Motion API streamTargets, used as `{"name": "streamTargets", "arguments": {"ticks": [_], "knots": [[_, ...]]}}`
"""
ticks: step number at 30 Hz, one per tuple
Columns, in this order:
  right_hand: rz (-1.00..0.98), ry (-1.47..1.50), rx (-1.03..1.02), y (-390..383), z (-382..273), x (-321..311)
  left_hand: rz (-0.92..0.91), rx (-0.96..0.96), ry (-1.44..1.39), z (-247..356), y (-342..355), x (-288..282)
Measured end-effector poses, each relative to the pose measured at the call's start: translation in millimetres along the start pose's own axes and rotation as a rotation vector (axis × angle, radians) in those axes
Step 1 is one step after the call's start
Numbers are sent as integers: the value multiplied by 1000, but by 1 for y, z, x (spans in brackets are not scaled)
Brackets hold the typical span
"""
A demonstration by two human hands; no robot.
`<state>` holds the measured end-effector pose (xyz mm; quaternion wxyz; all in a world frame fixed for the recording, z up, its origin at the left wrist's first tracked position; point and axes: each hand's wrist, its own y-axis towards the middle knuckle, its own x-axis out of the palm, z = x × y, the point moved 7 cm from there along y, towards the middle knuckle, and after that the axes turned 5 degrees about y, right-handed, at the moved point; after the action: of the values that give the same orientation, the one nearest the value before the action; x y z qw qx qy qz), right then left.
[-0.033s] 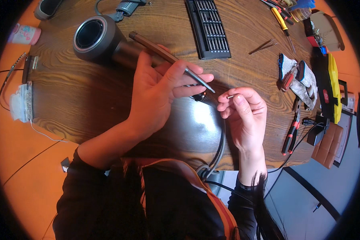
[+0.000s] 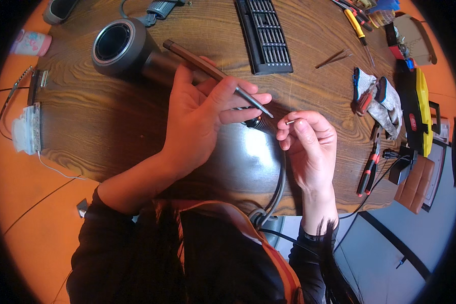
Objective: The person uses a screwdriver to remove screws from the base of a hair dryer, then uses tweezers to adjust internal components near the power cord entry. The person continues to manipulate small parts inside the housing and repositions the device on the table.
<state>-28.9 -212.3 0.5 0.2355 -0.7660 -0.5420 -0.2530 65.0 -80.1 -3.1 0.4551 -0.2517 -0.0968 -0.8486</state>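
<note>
My left hand [image 2: 195, 114] holds a slim screwdriver [image 2: 202, 66] with a dark faceted handle, thumb and fingers around its shank end. Its metal tip slants down to the right, a short way from my right hand [image 2: 314, 144]. Between the thumb and forefinger of that hand a small screw [image 2: 290, 122] is pinched, apart from the screwdriver tip. Behind and below my left hand lies a dark grey hair dryer [image 2: 119, 45], its round silver-rimmed end at the far left. A ribbed cord sleeve [image 2: 261, 123] shows between my hands, with a grey cord running toward me; the dryer's middle is hidden.
A black case of screwdriver bits [image 2: 271, 40] lies at the far side. On the right are tweezers [image 2: 334, 59], a yellow-handled screwdriver [image 2: 357, 28], work gloves [image 2: 380, 101], red-and-black pliers [image 2: 370, 169] and a yellow-and-black toolbox [image 2: 420, 111]. A pink-and-white cup [image 2: 31, 43] stands at the left edge.
</note>
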Motion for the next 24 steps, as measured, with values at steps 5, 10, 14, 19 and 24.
{"name": "streamTargets", "arguments": {"ticks": [5, 10, 14, 19, 24], "knots": [[41, -35, 53, -1, 10, -4, 54, -26, 55, 0, -5, 2], [59, 10, -31, -3, 8, -2, 77, -71, -17, -3, -4, 0], [70, 6, -14, -2, 8, -2, 81, -65, -31, -4, -4, 0], [62, 23, 6, -2, 9, -3, 82, -28, 64, -3, -7, 2], [49, -2, -8, -2, 9, -2, 84, -39, 0, -3, -6, 1]]}}
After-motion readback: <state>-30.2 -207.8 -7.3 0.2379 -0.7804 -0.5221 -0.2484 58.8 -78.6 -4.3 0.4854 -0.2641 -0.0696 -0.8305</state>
